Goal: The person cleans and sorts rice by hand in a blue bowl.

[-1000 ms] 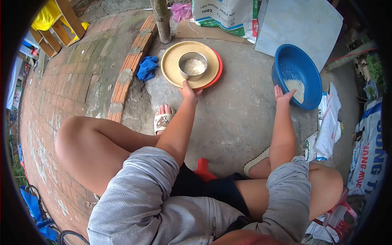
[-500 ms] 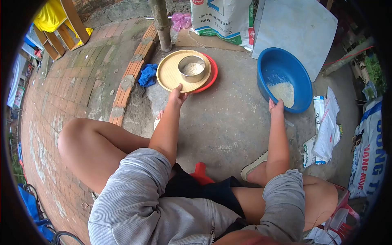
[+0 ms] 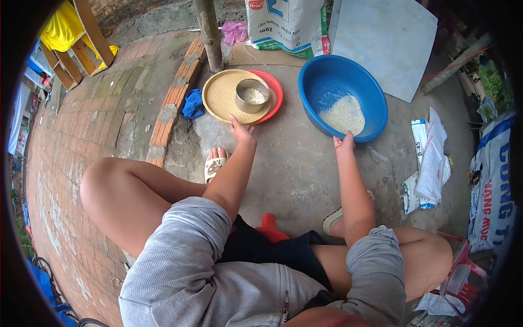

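My left hand [image 3: 242,132] is at the near rim of a round woven tray [image 3: 220,92], with the thumb on top and the fingers below. The tray lies over a red basin [image 3: 277,94] that shows at its right side. On the tray stands a round metal container [image 3: 248,102] with pale grains inside. My right hand [image 3: 344,143] grips the near rim of a large blue basin [image 3: 316,82], which holds a heap of white grains [image 3: 344,114] at its near side.
A blue cloth [image 3: 193,104] lies left of the tray, by a brick edging [image 3: 164,128]. A wooden post [image 3: 209,35] and a feed sack [image 3: 289,27] stand behind. Torn white bags [image 3: 430,163] lie to the right. A red stool [image 3: 269,226] is between my legs.
The blue basin has moved left with my right hand, closer to the tray. The tray and the metal container have shifted slightly left in view. More of my left foot shows.
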The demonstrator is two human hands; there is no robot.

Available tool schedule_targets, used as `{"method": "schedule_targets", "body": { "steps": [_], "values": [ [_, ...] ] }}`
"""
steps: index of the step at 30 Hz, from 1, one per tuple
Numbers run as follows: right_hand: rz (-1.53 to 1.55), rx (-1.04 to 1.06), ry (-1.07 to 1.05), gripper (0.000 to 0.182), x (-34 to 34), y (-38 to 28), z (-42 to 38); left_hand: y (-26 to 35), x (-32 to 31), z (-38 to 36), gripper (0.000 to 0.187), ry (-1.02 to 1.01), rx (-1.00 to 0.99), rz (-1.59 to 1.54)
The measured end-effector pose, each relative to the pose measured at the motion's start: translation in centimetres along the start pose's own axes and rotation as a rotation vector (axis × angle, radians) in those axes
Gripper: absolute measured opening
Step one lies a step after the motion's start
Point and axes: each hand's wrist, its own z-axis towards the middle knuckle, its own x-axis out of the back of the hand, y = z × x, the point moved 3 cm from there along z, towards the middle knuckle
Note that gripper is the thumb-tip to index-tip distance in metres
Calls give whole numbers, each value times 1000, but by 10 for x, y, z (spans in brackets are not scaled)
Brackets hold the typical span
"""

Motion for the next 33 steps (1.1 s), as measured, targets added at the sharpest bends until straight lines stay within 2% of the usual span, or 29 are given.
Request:
{"method": "schedule_targets", "body": {
  "steps": [2, 5, 6, 8, 10, 12, 14, 15, 16, 18, 20, 21, 23, 24, 26, 27, 29, 30, 32, 33],
  "values": [
    [66, -2, -139, 30, 2, 3, 3, -37, -26, -31, 98, 159, 23, 246],
    [93, 10, -228, 32, 0, -5, -14, -42, -100, -130, 111, -266, 282, 204],
    [89, 14, -289, 32, -5, -12, -22, -29, -116, -143, 111, -280, 284, 200],
    [93, 49, -350, 34, -16, -27, -43, 4, -167, -169, 113, -832, 82, 407],
    [-20, 179, -465, 34, -30, -49, -63, 56, -199, -177, 113, -887, -98, 471],
    [-56, 266, -528, 35, -42, -80, -84, 99, -225, -156, 115, -871, -91, 500],
    [-259, 363, -560, 35, -54, -112, -101, 119, -249, -118, 99, -754, -3, 387],
    [-314, 374, -557, 32, -62, -127, -110, 124, -260, -97, 71, -850, 101, 391],
    [-389, 373, -579, 31, -71, -144, -112, 127, -268, -82, 71, -860, 87, 391],
    [-495, 400, -538, 31, -93, -176, -100, 132, -271, -64, 45, -784, -61, 779],
    [-533, 386, -437, 36, -117, -205, -92, 151, -261, -107, 43, -758, -66, 791],
    [-528, 388, -440, 36, -130, -219, -92, 157, -254, -117, 41, -703, 58, 795],
    [-571, 182, -341, 34, -151, -238, -96, 181, -240, -142, 39, -648, 239, 788],
    [-564, 182, -346, 34, -155, -246, -116, 198, -230, -159, 39, -645, 307, 779],
    [-618, 179, -468, 39, -158, -263, -176, 231, -211, -205, 40, -653, 317, 706],
    [-623, 177, -464, 39, -156, -269, -200, 238, -203, -202, 42, -775, 292, 665],
    [-622, 382, -644, 49, -161, -280, -238, 248, -209, -205, 46, -828, 269, 594],
    [-628, 384, -648, 49, -159, -276, -227, 249, -220, -198, 46, -841, 259, 578],
    [-652, 652, -627, 52, -152, -262, -182, 248, -240, -188, 47, -796, 10, 654],
    [-648, 651, -634, 52, -153, -250, -168, 241, -245, -175, 48, -761, -46, 687]
  ]
}}
